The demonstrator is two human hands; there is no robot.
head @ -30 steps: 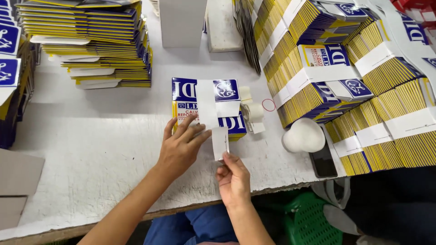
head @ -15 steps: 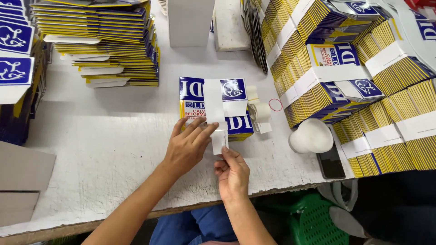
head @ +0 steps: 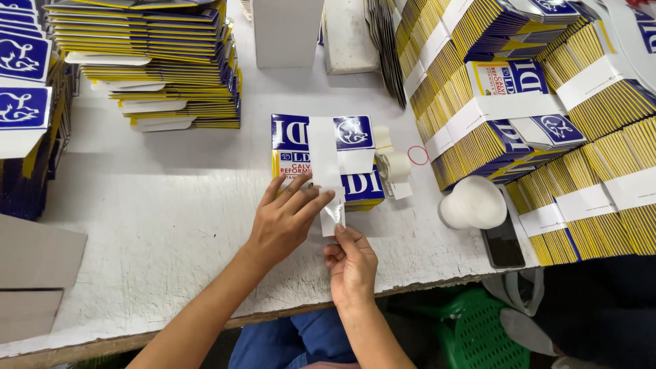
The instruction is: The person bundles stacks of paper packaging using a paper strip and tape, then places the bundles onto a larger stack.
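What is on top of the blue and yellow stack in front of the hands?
A white paper strip lies across the stack, and the left hand presses on it. What the strip and hand cover cannot be seen.

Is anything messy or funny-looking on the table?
Mostly tidy. Odd bits: a lone red rubber band lies loose on the white table beside the tape roll. A black phone sits at the table's edge, partly under a white cup lying on its side. The flat-box pile at upper left is stacked unevenly, with pieces sticking out.
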